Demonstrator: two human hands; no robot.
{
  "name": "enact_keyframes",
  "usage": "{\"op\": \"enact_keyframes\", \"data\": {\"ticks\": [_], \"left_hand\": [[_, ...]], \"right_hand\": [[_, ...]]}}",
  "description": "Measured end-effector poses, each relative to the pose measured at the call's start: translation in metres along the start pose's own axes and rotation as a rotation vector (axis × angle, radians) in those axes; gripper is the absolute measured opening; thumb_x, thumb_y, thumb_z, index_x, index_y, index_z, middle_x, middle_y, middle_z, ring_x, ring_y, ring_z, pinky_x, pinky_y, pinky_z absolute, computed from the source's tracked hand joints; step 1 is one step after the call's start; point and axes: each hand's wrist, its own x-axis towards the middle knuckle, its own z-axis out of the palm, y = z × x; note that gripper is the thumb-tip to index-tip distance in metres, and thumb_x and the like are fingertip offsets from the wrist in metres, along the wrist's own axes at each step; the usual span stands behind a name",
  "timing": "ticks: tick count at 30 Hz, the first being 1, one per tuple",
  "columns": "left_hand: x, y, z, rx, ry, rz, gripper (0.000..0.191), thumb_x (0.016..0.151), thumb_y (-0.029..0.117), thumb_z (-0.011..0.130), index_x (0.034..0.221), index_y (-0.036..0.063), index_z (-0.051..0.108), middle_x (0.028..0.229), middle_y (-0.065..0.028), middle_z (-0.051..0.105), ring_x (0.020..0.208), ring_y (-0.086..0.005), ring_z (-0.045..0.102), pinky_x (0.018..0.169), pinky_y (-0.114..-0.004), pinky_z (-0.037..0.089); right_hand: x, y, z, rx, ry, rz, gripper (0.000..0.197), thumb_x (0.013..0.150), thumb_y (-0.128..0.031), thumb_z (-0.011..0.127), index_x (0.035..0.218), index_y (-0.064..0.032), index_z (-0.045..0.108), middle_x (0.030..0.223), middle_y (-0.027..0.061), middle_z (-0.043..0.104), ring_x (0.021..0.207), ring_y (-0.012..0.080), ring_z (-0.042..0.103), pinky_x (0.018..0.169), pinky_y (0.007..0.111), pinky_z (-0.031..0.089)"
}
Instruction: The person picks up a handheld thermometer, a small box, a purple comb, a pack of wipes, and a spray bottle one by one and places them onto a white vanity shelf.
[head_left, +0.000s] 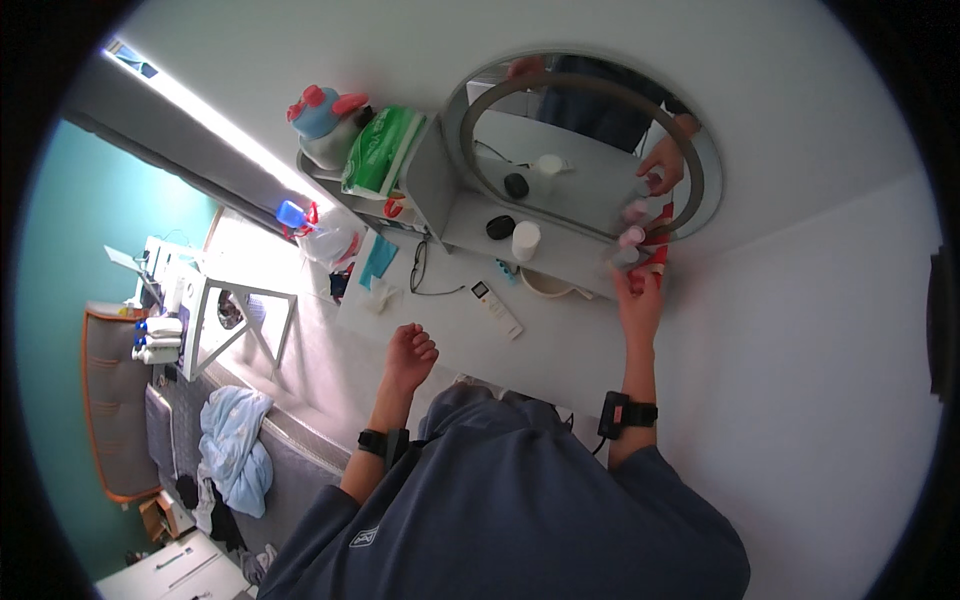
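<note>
My left hand (413, 349) hovers over the front edge of the white desk (450, 330), its fingers curled in and nothing visible in them. At the right end of the desk's raised shelf (574, 259), my right hand (642, 300) has its fingertips beside a small grey bottle (625, 259). A pink-capped bottle (632, 236) stands just behind, and a red packet (661, 259) is against the wall side. Blur hides whether my right fingers grip anything. Further left on the shelf are a white cylindrical container (526, 240) and a black rounded case (500, 227).
An oval mirror (581, 142) leans behind the shelf. On the desk lie a white remote control (496, 309), eyeglasses (420, 274), a crumpled tissue (382, 294) and a blue packet (379, 261). A green tissue pack (384, 150) and duck-like figure (322, 127) top the left cubby.
</note>
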Motion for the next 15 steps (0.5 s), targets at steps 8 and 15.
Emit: {"op": "enact_keyframes", "data": {"ticks": [8, 15], "left_hand": [[-0.012, -0.023, -0.005, -0.029, 0.13, 0.035, 0.013, 0.082, 0.016, 0.046, 0.073, 0.0071, 0.05, 0.053, 0.0039, 0.035, 0.046, -0.0088, 0.032, 0.042, -0.022, 0.028], [-0.034, -0.033, -0.025, -0.065, 0.206, 0.111, 0.012, 0.082, 0.017, 0.046, 0.074, 0.0074, 0.048, 0.053, 0.0041, 0.034, 0.046, -0.0086, 0.033, 0.042, -0.022, 0.028]], "right_hand": [[-0.045, 0.011, 0.022, 0.236, -0.339, 0.085, 0.026, 0.081, -0.023, 0.061, 0.086, 0.0016, 0.057, 0.065, 0.006, 0.057, 0.057, 0.0123, 0.053, 0.055, 0.026, 0.044], [-0.07, -0.01, 0.05, 0.449, -0.696, 0.201, 0.017, 0.083, -0.016, 0.058, 0.084, 0.0008, 0.057, 0.066, 0.0037, 0.057, 0.056, 0.0093, 0.052, 0.049, 0.022, 0.043]]}}
